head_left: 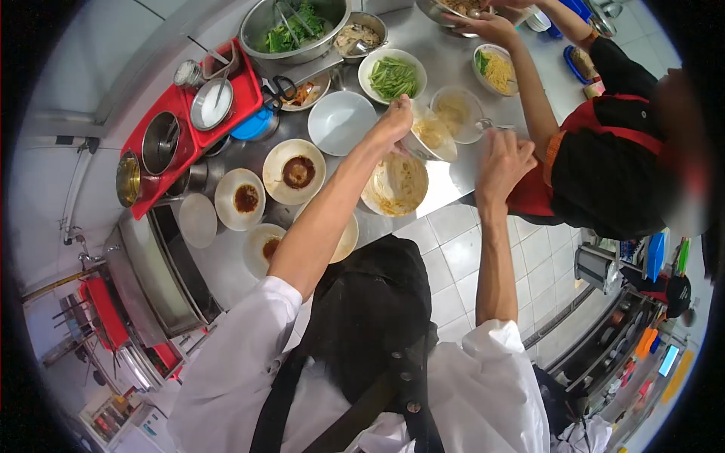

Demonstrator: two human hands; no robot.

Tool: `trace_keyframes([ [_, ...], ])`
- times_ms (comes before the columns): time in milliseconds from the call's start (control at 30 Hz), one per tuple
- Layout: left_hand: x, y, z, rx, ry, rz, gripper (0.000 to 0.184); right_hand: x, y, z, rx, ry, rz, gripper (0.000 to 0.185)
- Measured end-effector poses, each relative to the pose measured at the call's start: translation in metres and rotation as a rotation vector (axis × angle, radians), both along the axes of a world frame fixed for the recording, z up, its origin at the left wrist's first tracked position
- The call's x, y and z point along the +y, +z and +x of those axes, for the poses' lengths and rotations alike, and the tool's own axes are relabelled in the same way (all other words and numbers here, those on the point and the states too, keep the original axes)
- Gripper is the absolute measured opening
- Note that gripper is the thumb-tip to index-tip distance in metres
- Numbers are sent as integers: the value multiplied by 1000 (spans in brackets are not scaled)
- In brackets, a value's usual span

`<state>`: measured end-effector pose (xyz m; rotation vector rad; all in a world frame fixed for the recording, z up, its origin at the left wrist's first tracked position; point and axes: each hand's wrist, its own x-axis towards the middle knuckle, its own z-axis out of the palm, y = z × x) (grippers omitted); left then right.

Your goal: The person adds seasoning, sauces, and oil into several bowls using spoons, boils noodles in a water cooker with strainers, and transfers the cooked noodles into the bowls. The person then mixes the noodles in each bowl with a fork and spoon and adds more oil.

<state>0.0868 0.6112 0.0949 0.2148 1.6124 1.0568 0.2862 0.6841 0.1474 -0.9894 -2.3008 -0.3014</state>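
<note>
My left hand [394, 124] grips the rim of a tilted white bowl [432, 138] that has a pale yellowish substance inside. Just below it stands a bowl smeared with brown sauce [395, 186]. My right hand [504, 162] is raised to the right, fingers bent together round the handle of a metal spoon [485, 123]. Behind the tilted bowl is another bowl with pale residue [456, 113]. Green vegetables fill a white bowl [392, 76] beyond my left hand, and an empty white bowl [342, 123] is left of it.
Bowls with dark sauce [296, 173] stand on the metal table [215, 275] at left, beside red trays [181, 155] of containers. A steel bowl of greens [294, 30] is at the back. A co-worker [604, 151] at right reaches over the table near a noodle bowl [496, 70].
</note>
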Motion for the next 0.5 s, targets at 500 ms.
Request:
trace_keyframes([
  [500,28,18,8,62,-55,-41,67,25,-98,9,258,-87,-282,12],
])
